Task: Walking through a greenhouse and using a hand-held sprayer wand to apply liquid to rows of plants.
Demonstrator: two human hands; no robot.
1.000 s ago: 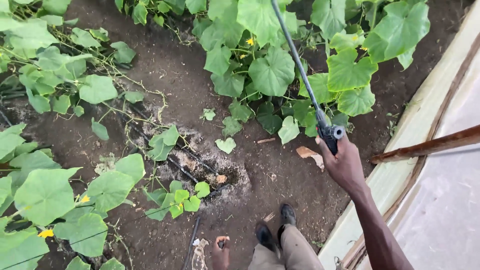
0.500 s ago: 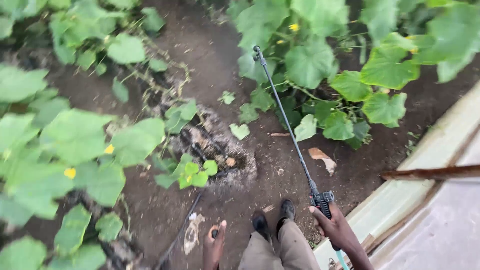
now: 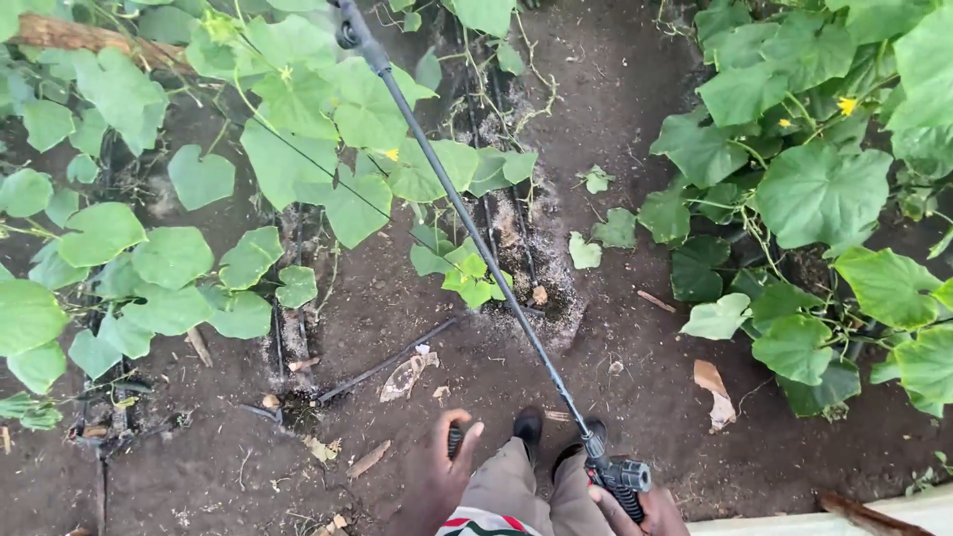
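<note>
a person stands on bare dark soil [image 3: 615, 89] between two beds of broad-leaved vines, seen from above. the right hand [image 3: 635, 504], at the near edge right of the legs, is wrapped around the black grip of a long spray lance [image 3: 476, 238], fingers clamped on the handle. the lance runs from that grip up and to the left, crossing the path and ending at its nozzle at the far edge, above the left-hand vines [image 3: 288, 149]. the left hand [image 3: 442, 471], near and left of the legs, is curled around a small dark handle [image 3: 456, 439], thumb raised; how tightly it grips cannot be told. two dark shoes [image 3: 529, 425] point away on the soil just below the lance. the right-hand vines [image 3: 814, 189] carry small yellow flowers. a thin black drip line [image 3: 382, 365] lies on the ground left of the shoes, beside dry fallen leaves [image 3: 713, 382].
</note>
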